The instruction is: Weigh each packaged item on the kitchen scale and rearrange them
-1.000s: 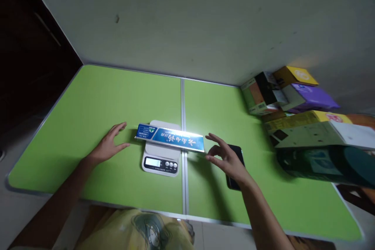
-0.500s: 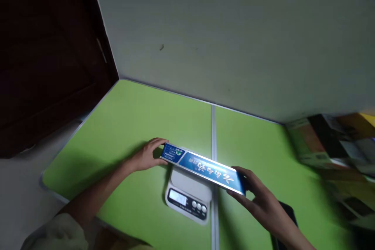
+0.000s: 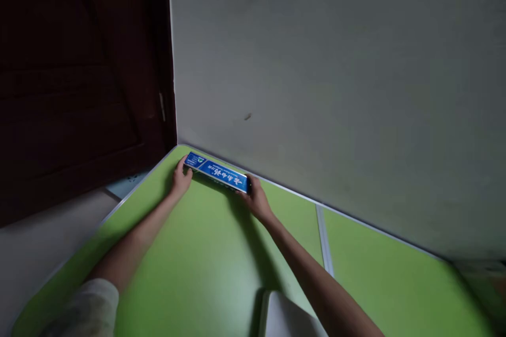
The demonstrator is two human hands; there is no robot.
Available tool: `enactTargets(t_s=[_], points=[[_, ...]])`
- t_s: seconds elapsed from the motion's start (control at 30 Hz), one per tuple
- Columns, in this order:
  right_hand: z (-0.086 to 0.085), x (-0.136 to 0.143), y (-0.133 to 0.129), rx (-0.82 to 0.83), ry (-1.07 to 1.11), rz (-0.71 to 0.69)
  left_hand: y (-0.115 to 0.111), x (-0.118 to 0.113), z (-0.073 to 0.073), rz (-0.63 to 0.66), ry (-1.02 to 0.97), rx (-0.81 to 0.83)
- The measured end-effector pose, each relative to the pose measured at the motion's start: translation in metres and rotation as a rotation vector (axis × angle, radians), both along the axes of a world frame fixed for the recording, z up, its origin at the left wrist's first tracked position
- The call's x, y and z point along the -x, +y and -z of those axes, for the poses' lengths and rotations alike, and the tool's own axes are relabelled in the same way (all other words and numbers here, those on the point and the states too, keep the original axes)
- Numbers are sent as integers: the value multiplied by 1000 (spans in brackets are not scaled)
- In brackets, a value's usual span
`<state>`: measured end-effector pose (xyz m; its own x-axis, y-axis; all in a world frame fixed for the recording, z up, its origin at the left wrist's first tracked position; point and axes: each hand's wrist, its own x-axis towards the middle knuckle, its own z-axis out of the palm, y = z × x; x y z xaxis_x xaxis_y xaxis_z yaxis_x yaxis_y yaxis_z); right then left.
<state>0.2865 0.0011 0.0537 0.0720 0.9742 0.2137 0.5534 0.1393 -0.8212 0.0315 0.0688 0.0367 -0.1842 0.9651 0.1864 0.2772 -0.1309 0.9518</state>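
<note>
Plain grey wall (image 3: 336,89) rising matte and smooth behind, dark wooden door (image 3: 79,89) standing at left. Smooth green worktop (image 3: 205,263) stretching flat, split by a pale metal seam, edged in metal. White rounded scale (image 3: 288,318) showing partly at the bottom edge. Long, flat, glossy blue carton (image 3: 216,171) lying in the far corner against the wall. Left hand (image 3: 181,178) gripping its left end, fingers curled round it; right hand (image 3: 256,197) clasping its right end, fingers wrapped on.
</note>
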Motion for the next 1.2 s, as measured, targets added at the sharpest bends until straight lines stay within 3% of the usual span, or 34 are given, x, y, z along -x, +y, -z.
enactTargets(t_s=[0.13, 0.27, 0.6, 0.73, 0.87, 0.97, 1.07, 1.2], points=[[11, 29, 56, -13, 28, 83, 58, 9, -2, -110, 13, -28], [25, 47, 83, -23, 70, 178, 88, 9, 2, -168, 34, -36], [49, 48, 106, 58, 218, 264, 123, 4, 35, -258, 113, -2], [43, 50, 106, 102, 247, 263, 122, 4, 32, -258, 131, -3], [24, 53, 101, 183, 274, 235, 102, 2, 11, -280, 165, -24], [6, 49, 83, 276, 315, 161, 67, -8, -3, -240, 221, -65], [-10, 31, 38, 375, 360, 29, 14, -31, -10, -17, 292, -107], [-29, -11, -59, 490, 440, -117, -76, -76, -17, 459, 354, -145]])
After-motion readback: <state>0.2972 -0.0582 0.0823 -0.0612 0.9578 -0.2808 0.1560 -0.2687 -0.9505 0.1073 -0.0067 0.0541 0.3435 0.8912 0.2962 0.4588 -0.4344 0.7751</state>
